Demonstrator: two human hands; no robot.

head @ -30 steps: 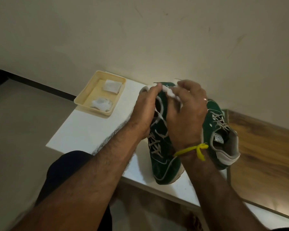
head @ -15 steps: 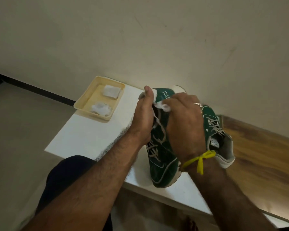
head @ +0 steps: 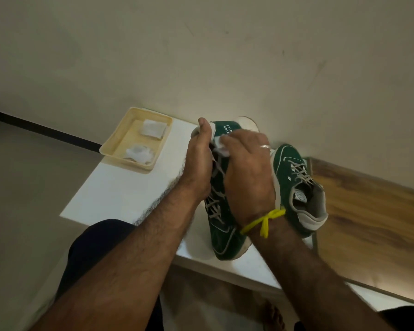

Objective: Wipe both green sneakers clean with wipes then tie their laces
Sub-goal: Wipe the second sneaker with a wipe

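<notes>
A green sneaker (head: pixel 225 237) with white trim stands tilted on the white table (head: pixel 120 194), its heel up toward the wall. My left hand (head: pixel 200 163) grips it at the heel, thumb up over the collar. My right hand (head: pixel 247 173) pinches a white wipe (head: pixel 221 145) against the upper part of that sneaker, near the tongue. The laces hang loose between my hands. The second green sneaker (head: pixel 294 177) lies just to the right, partly behind my right wrist, laces crossed but untied.
A cream tray (head: pixel 110 149) at the table's back left holds two more wipes (head: pixel 139 152). The wall rises directly behind the shoes. A wooden surface (head: pixel 373 216) adjoins the table on the right. My dark-clothed knee is below the table's front edge.
My right hand has slid down from the sneaker's heel toward the tongue with the wipe. My left hand keeps its grip. The view has shifted slightly.
</notes>
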